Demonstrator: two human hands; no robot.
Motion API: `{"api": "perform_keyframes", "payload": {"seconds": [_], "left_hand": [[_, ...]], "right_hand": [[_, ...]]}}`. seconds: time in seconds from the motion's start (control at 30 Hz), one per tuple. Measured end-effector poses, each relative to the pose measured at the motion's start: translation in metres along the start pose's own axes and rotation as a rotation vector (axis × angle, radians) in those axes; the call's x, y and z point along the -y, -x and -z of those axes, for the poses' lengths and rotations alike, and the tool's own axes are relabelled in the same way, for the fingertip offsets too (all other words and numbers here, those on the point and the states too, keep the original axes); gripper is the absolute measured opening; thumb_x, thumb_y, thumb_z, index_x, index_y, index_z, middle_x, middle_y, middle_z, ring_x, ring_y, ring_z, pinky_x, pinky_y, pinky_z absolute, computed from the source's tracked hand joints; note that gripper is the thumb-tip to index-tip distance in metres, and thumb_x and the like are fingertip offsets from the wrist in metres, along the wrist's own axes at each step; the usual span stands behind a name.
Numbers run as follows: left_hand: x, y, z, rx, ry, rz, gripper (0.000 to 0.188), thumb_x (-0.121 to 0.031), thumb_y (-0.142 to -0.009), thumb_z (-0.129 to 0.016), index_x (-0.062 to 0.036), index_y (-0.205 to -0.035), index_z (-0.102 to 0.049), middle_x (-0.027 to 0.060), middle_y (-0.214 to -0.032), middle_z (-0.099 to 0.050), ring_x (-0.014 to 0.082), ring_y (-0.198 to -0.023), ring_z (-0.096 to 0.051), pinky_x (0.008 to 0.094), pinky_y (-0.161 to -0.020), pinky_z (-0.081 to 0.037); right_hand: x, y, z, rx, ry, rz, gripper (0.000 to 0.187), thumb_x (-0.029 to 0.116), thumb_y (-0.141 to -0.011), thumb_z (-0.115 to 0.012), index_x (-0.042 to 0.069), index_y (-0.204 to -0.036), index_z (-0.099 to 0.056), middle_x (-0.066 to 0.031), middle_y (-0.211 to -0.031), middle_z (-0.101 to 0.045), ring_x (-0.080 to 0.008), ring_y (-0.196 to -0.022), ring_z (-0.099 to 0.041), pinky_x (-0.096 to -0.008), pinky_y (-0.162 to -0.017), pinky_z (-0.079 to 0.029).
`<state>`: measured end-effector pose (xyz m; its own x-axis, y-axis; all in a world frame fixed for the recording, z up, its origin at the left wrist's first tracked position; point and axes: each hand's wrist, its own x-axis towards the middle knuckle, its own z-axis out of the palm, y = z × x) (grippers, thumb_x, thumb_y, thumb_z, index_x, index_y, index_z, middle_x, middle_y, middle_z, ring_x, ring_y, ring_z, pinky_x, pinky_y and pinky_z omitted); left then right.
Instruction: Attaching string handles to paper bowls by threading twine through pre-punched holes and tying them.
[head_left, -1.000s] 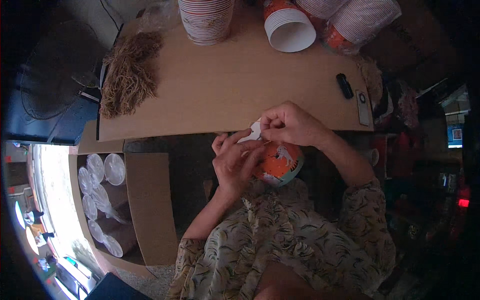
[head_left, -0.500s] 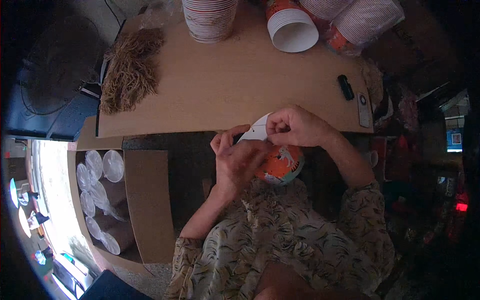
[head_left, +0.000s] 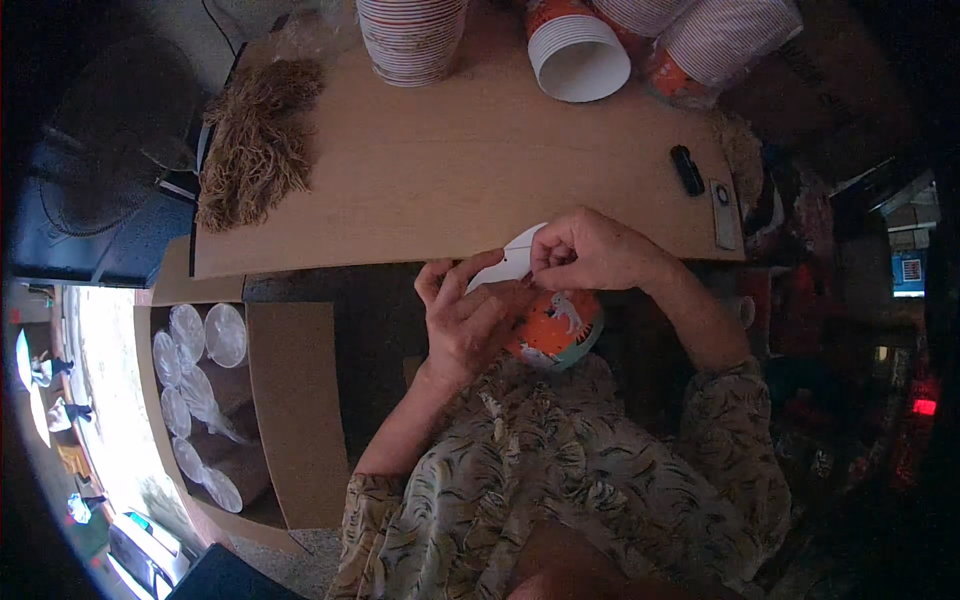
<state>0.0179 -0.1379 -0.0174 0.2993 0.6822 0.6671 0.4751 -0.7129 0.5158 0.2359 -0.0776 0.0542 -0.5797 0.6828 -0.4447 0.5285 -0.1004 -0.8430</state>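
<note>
At the near edge of the table I hold a paper bucket [head_left: 565, 320], tilted, with an orange animal-patterned outside and a white inside. My left hand [head_left: 468, 325] is closed on its left side, with a fingertip by a small dark hole near the rim. A thin string [head_left: 519, 244] runs across the white inner wall from that hole toward my right hand [head_left: 580, 255]. The fingers of my right hand are pinched together on the string over the rim; its end is hidden by them. On the table's left lies a bundle of brown strings [head_left: 262, 140].
Stacked paper buckets [head_left: 412, 40] stand at the far side; another stack [head_left: 580, 60] lies on its side beside plastic-wrapped ones [head_left: 725, 50]. A black object [head_left: 687, 170] rests at the table's right. An open carton [head_left: 290, 420] at left holds several plastic-wrapped stacks [head_left: 226, 335].
My hands stay at the bucket's rim with only slight finger movement. The whole view has shifted a little.
</note>
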Motion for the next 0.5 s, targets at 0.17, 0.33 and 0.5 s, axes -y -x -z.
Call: {"api": "perform_keyframes", "payload": {"seconds": [0.17, 0.33, 0.5], "left_hand": [[0.004, 0.0024, -0.0039, 0.006, -0.06, -0.053, 0.025, -0.013, -0.073, -0.08, -0.0175, -0.096, -0.07, -0.0038, -0.097, -0.073, 0.0205, -0.107, -0.064, 0.0422, -0.096, -0.036], [0.0036, 0.0007, -0.0045, 0.015, -0.009, -0.015, 0.024, -0.013, -0.075, -0.08, -0.0158, -0.096, -0.07, -0.003, -0.099, -0.072, 0.0216, -0.106, -0.064, 0.0412, -0.096, -0.036], [0.0025, -0.0039, 0.0004, 0.075, 0.167, 0.146, 0.02, -0.014, -0.073, -0.082, -0.0169, -0.092, -0.074, -0.0055, -0.096, -0.073, 0.0208, -0.106, -0.063, 0.0411, -0.096, -0.035]], "right_hand": [[0.001, -0.0015, -0.0008, -0.011, -0.005, -0.024, 0.009, 0.006, -0.087, -0.069, -0.002, -0.084, -0.065, -0.0006, -0.066, -0.064, -0.005, -0.06, -0.055, -0.0262, -0.054, -0.044], [0.0003, -0.0004, 0.0005, -0.005, -0.062, -0.006, 0.009, 0.005, -0.09, -0.067, -0.001, -0.085, -0.063, -0.0015, -0.067, -0.064, -0.0053, -0.061, -0.057, -0.0259, -0.054, -0.045], [0.0033, 0.0038, -0.0021, -0.034, -0.078, 0.017, 0.008, 0.002, -0.091, -0.064, -0.001, -0.085, -0.061, -0.0017, -0.068, -0.064, -0.0057, -0.061, -0.058, -0.0256, -0.055, -0.046]]}}
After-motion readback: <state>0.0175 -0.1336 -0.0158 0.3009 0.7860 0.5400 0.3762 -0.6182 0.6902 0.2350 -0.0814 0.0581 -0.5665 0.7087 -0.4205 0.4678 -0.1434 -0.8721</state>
